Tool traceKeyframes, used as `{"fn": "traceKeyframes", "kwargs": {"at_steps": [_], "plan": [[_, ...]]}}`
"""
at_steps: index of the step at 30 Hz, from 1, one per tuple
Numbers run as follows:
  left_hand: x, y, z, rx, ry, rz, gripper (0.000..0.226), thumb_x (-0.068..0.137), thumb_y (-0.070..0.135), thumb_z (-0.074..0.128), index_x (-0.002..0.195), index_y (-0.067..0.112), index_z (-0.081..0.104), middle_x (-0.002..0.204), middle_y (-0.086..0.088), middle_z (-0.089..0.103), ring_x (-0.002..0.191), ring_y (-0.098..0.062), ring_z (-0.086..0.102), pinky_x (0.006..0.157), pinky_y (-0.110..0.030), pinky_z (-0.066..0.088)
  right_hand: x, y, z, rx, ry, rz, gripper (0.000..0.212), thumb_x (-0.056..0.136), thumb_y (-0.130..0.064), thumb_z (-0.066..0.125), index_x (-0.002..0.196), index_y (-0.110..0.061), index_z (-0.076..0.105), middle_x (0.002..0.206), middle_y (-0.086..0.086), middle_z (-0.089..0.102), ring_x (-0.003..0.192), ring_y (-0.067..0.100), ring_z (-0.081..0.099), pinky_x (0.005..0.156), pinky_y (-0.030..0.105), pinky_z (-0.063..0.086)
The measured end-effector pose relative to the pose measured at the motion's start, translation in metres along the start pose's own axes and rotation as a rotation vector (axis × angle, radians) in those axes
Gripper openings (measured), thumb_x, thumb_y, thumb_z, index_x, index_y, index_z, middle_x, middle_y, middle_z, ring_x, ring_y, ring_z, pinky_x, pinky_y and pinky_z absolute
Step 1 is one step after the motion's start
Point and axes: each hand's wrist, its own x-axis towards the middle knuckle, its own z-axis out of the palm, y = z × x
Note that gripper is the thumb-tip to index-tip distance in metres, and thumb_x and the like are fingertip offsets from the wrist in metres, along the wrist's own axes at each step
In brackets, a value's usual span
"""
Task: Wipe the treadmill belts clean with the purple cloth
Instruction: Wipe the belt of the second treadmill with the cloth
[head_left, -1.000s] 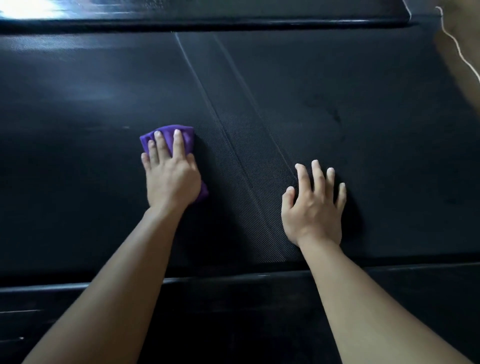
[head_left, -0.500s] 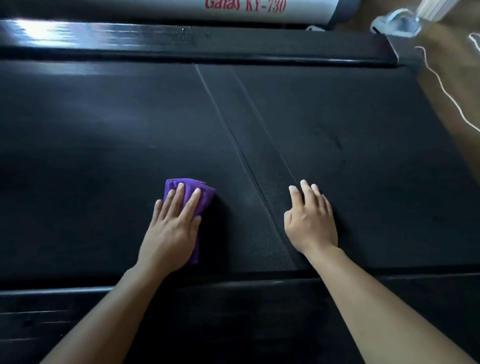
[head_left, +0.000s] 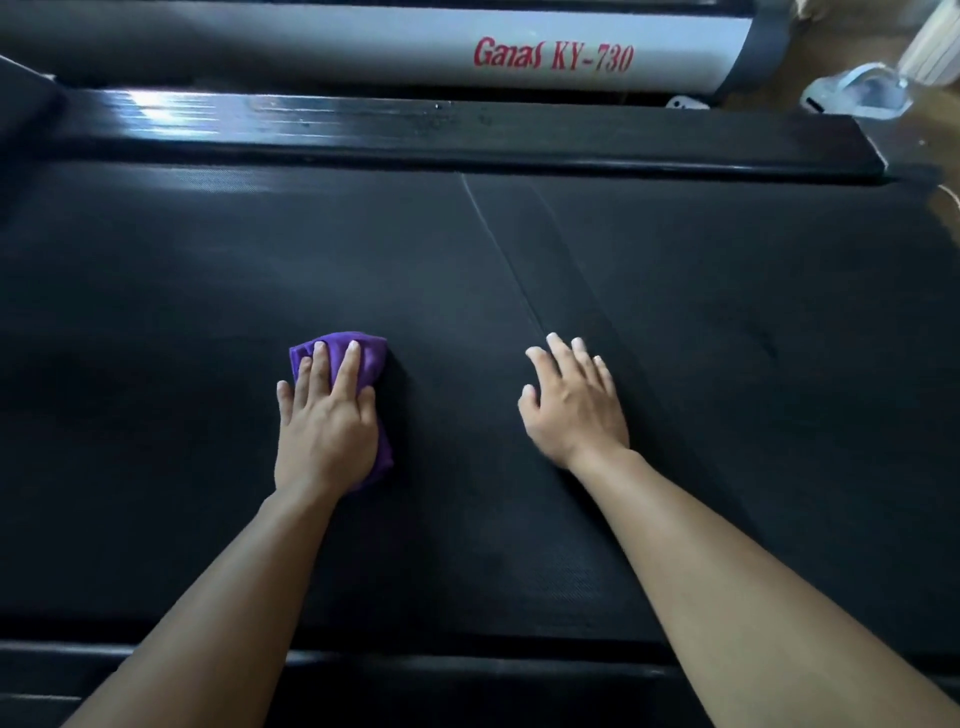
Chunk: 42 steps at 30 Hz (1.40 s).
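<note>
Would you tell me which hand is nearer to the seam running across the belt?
Right. The right hand lies flat on the belt, right at the near end of the seam; the left hand presses the purple cloth well to the seam's left.

2 hands: left hand (head_left: 324, 426), right hand (head_left: 574, 410). 2 bare forearms (head_left: 223, 597). 1 cloth (head_left: 371, 353). 1 belt (head_left: 208, 286), 1 seam (head_left: 498, 249) across it. 2 black rails: far rail (head_left: 467, 130), near rail (head_left: 467, 670). 1 white bar (head_left: 363, 41) with red lettering. 1 clear plastic item (head_left: 857, 96), top right.
</note>
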Motion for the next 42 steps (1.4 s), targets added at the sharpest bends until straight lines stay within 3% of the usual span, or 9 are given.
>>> {"fn": "traceKeyframes", "kwargs": {"at_steps": [4, 8, 13, 20, 24, 28, 32, 37, 42], "plan": [[0.054, -0.007, -0.003, -0.015, 0.026, -0.044, 0.056, 0.1, 0.038, 0.028, 0.153, 0.033, 0.013, 0.163, -0.005, 0.002, 0.149, -0.021, 0.003, 0.12, -0.043, -0.002, 0.018, 0.003, 0.009, 0.021, 0.074, 0.044, 0.052, 0.099, -0.037, 0.038, 0.149, -0.023, 0.034, 0.164, 0.003, 0.02, 0.152, 0.028, 0.01, 0.123, 0.044, 0.005], [0.119, -0.015, -0.01, 0.023, 0.028, -0.023, 0.056, 0.1, 0.037, 0.028, 0.154, 0.03, 0.013, 0.162, -0.009, 0.003, 0.149, -0.024, 0.003, 0.12, -0.044, 0.0, 0.019, 0.003, 0.018, 0.01, 0.172, 0.018, 0.053, 0.092, -0.037, 0.036, 0.142, -0.021, 0.044, 0.157, 0.009, 0.034, 0.148, 0.03, 0.024, 0.122, 0.048, 0.015], [0.185, 0.02, -0.003, 0.098, 0.007, 0.016, 0.057, 0.1, 0.039, 0.027, 0.154, 0.027, 0.011, 0.162, -0.013, 0.001, 0.149, -0.03, 0.003, 0.12, -0.047, 0.001, 0.023, 0.005, 0.02, -0.014, 0.216, 0.016, 0.053, 0.089, -0.04, 0.036, 0.138, -0.023, 0.047, 0.153, 0.007, 0.039, 0.146, 0.029, 0.029, 0.121, 0.048, 0.019], [0.154, 0.107, 0.028, 0.118, -0.058, 0.374, 0.057, 0.1, 0.037, 0.028, 0.154, 0.025, 0.012, 0.162, -0.012, 0.002, 0.149, -0.028, 0.002, 0.12, -0.046, 0.002, 0.025, 0.008, 0.02, -0.01, 0.188, 0.031, 0.051, 0.089, -0.042, 0.037, 0.139, -0.028, 0.043, 0.155, 0.001, 0.034, 0.148, 0.022, 0.023, 0.122, 0.043, 0.014], [0.089, 0.078, 0.024, 0.126, -0.101, 0.61, 0.055, 0.101, 0.041, 0.03, 0.153, 0.032, 0.014, 0.162, -0.002, 0.007, 0.149, -0.021, 0.005, 0.12, -0.041, 0.002, 0.026, 0.007, 0.018, 0.003, 0.179, 0.039, 0.054, 0.088, -0.043, 0.035, 0.139, -0.028, 0.044, 0.155, 0.001, 0.034, 0.148, 0.021, 0.022, 0.122, 0.042, 0.012], [0.076, 0.004, 0.0, 0.105, -0.098, 0.496, 0.056, 0.098, 0.047, 0.024, 0.152, 0.037, 0.015, 0.162, 0.005, 0.008, 0.149, -0.015, 0.005, 0.119, -0.038, 0.0, 0.026, 0.007, 0.019, -0.002, 0.19, 0.033, 0.053, 0.088, -0.043, 0.037, 0.138, -0.027, 0.045, 0.154, 0.002, 0.036, 0.147, 0.023, 0.025, 0.121, 0.043, 0.015], [0.117, -0.035, -0.012, 0.068, -0.032, 0.309, 0.055, 0.101, 0.036, 0.036, 0.153, 0.033, 0.018, 0.162, -0.003, 0.009, 0.149, -0.02, 0.008, 0.119, -0.044, 0.004, 0.026, 0.007, 0.019, -0.002, 0.185, 0.037, 0.055, 0.087, -0.044, 0.036, 0.139, -0.027, 0.045, 0.155, 0.002, 0.036, 0.147, 0.022, 0.025, 0.121, 0.043, 0.014], [0.195, -0.025, -0.012, 0.024, 0.051, 0.074, 0.056, 0.101, 0.035, 0.035, 0.154, 0.027, 0.018, 0.162, -0.012, 0.006, 0.148, -0.028, 0.008, 0.119, -0.046, 0.003, 0.026, 0.006, 0.02, -0.008, 0.209, 0.031, 0.056, 0.087, -0.046, 0.032, 0.138, -0.028, 0.045, 0.154, 0.002, 0.037, 0.147, 0.023, 0.027, 0.122, 0.044, 0.016], [0.252, 0.033, -0.004, 0.051, 0.054, 0.012, 0.056, 0.101, 0.037, 0.028, 0.154, 0.024, 0.015, 0.161, -0.015, 0.004, 0.148, -0.031, 0.005, 0.12, -0.046, 0.002, 0.026, 0.007, 0.022, -0.027, 0.211, 0.028, 0.057, 0.087, -0.047, 0.03, 0.14, -0.029, 0.043, 0.155, 0.0, 0.035, 0.148, 0.022, 0.025, 0.122, 0.043, 0.015]]}}
